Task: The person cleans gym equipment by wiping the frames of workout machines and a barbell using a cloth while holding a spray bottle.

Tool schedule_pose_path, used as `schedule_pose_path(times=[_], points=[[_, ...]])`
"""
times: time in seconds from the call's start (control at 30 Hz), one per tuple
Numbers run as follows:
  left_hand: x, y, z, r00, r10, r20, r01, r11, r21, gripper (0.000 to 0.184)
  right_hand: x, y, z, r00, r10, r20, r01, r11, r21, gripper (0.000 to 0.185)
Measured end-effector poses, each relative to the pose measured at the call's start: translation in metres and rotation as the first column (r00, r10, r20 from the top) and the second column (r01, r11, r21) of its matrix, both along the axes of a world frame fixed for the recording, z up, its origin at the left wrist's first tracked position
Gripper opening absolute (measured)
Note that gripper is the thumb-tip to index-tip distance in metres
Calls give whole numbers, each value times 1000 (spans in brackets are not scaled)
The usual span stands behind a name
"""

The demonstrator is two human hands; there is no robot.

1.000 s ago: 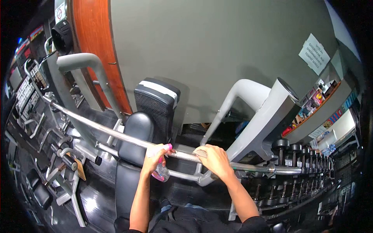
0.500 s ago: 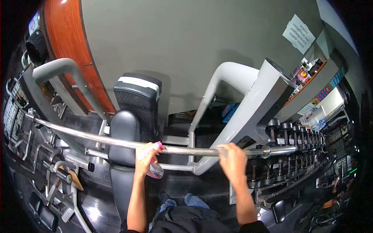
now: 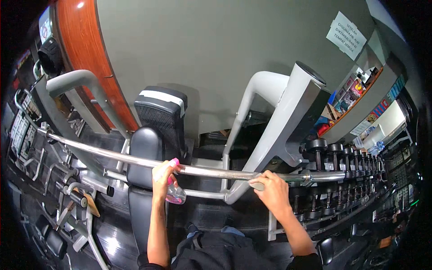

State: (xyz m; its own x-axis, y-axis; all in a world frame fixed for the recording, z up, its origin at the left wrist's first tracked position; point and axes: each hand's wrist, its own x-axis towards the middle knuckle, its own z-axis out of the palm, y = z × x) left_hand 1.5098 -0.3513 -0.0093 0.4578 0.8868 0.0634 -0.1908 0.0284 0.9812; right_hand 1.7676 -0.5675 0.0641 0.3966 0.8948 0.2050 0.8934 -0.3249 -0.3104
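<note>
A long metal barbell point(image 3: 216, 173) runs across the view, resting on the grey frame of a bench press. My left hand point(image 3: 160, 179) is closed round a clear spray bottle point(image 3: 176, 196) with a pink and white head, right at the bar. Pinched in my right hand point(image 3: 275, 192) is a small greyish cloth or pad point(image 3: 257, 185), whose exact kind I cannot make out; it is at the bar's right part, close to the collar point(image 3: 307, 177). Below the bar lies the black padded bench point(image 3: 146, 150).
Grey uprights stand left point(image 3: 83, 81) and right point(image 3: 279, 128) of the bench. A dumbbell rack point(image 3: 272, 227) with several dumbbells extends to the right. Other gym machines point(image 3: 81, 198) stand at left. A printed paper sign point(image 3: 346, 36) hangs on the wall.
My right hand has turned and dipped slightly at the bar, showing more of the greyish cloth or pad. The left hand still holds the spray bottle. The view has shifted slightly.
</note>
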Motion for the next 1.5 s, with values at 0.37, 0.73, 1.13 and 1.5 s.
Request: schedule_pose_path(times=[0.37, 0.73, 1.13, 1.5], points=[[61, -51, 31, 976, -68, -208, 114, 970, 214, 37, -1, 40, -25, 861, 502, 82, -508, 843, 177, 29], [105, -48, 29, 892, -219, -395, 368, 860, 355, 44, 35, 0, -6, 935, 354, 29, -354, 935, 3, 28], [96, -35, 35, 851, -328, -410, 472, 819, 326, 42, -60, 15, -127, -320, 193, -928, 413, 909, 46, 30], [91, -31, 35, 814, -403, -419, 549, 770, 325, 43, -29, 9, -135, -588, 513, -625, 742, 650, -165, 21]])
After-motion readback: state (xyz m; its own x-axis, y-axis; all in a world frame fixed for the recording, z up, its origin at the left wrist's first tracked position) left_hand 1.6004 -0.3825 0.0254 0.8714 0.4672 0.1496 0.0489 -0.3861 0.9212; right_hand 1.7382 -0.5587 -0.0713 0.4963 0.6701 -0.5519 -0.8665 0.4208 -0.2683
